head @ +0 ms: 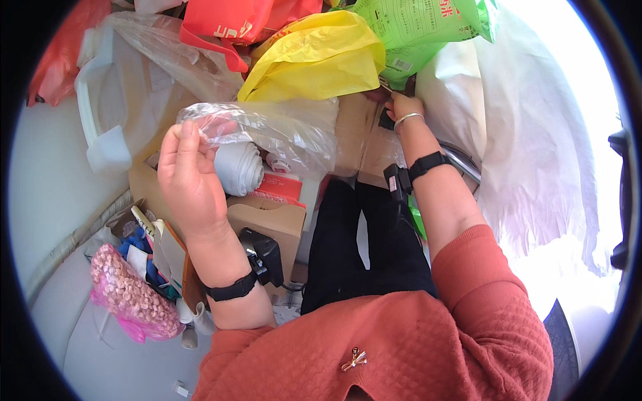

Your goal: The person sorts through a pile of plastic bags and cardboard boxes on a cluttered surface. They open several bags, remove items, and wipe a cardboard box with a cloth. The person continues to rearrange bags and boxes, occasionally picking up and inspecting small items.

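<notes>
My left hand (193, 170) is raised at the left of centre, its fingers pinching the end of a clear plastic bag (286, 130). The bag stretches to the right, over a cardboard box. Below it lie a roll of pale sheet material (238, 168) and a red-and-white box (278, 188). My right hand (405, 108), with a bracelet at its wrist, reaches down beside a green printed plastic bag (416, 30). Its fingertips are at a thin, dark-edged item, partly hidden; whether they grip it is unclear. A yellow plastic bag (316, 57) lies between the hands, farther back.
Red bags (225, 25) are heaped at the back. A translucent plastic jug (100, 95) stands at the left. An open cardboard box (268, 220) and a pink-tinted bag of small pale pieces (133, 295) are nearer me. White sheeting (531, 140) hangs at the right, beside a metal tube (464, 163).
</notes>
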Available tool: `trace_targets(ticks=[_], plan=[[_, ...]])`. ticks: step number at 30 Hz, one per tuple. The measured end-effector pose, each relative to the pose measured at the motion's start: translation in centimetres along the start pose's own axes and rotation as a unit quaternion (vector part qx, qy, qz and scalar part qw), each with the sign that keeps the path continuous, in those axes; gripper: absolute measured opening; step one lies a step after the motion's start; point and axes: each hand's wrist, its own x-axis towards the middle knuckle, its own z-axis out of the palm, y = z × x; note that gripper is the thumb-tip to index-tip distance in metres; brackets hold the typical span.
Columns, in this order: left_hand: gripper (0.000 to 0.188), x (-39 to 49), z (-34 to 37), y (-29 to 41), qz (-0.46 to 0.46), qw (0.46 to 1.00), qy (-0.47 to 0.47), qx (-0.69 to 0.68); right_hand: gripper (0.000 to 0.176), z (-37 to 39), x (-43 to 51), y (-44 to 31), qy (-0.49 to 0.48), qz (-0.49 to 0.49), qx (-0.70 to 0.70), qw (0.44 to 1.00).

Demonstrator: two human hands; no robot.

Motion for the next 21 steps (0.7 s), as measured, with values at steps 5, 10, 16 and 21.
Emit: trace_targets(ticks=[5, 10, 16, 21], plan=[[0.015, -0.6, 1.7, -0.7, -0.007, 0.997, -0.030, 0.075, 0.016, 0.8, 0.5, -1.3, -0.053, 0.157, 0.222, 0.961], [0.028, -0.2, 4.6, -1.5, 0.054, 0.981, -0.003, 0.185, 0.013, 0.9, -0.2, -2.8, -0.044, 0.220, 0.239, 0.945], [0.070, 0.7, 11.1, -1.6, 0.318, 0.851, -0.117, 0.400, 0.019, 1.3, -6.2, -4.6, -0.159, 0.032, 0.274, 0.948], [0.070, 2.0, 14.2, -3.4, 0.277, 0.789, -0.217, 0.504, 0.023, 1.0, -9.5, -6.7, -0.173, 0.067, 0.342, 0.921]])
